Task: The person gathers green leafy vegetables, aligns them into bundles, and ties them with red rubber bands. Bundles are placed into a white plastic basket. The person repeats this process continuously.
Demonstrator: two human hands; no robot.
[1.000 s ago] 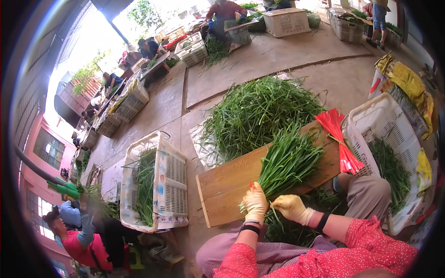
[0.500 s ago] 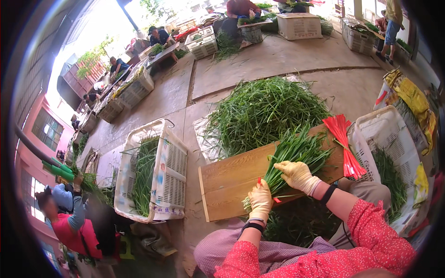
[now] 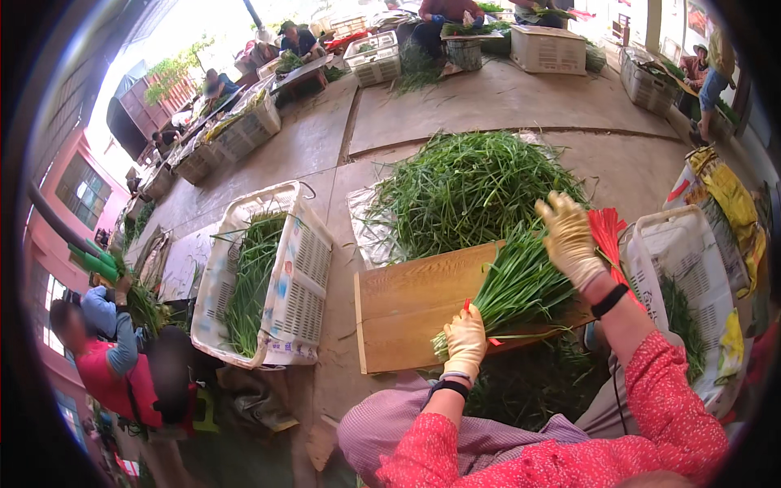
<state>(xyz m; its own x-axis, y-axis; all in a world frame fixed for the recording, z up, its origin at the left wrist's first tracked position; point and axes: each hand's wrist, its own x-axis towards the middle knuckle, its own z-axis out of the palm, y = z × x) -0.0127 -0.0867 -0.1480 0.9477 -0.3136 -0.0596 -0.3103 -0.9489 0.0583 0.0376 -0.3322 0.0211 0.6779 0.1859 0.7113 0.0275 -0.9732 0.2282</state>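
Note:
A bunch of green chives (image 3: 527, 281) lies across a wooden board (image 3: 411, 305) in front of me. My left hand (image 3: 465, 340), in a cream glove, is closed round its pale stem end. A red strip shows at that hand, with ends sticking out above and beside it. My gloved right hand (image 3: 571, 242) is over the far, leafy side of the bunch, its fingers spread; whether it touches the leaves I cannot tell. Just right of it, a bundle of red strips (image 3: 606, 236) lies at the board's right end, partly hidden by my wrist.
Beyond the board is a big heap of loose chives (image 3: 480, 191) on a white sheet. White plastic crates with greens stand left (image 3: 305, 276) and right (image 3: 695, 236). A yellow sack (image 3: 728, 191) is far right. A person in red (image 3: 122, 370) is at left; others work farther back.
My right hand has left the middle of the bunch, moving away from me and to the right, and its fingers have spread. My left hand keeps its hold on the stems.

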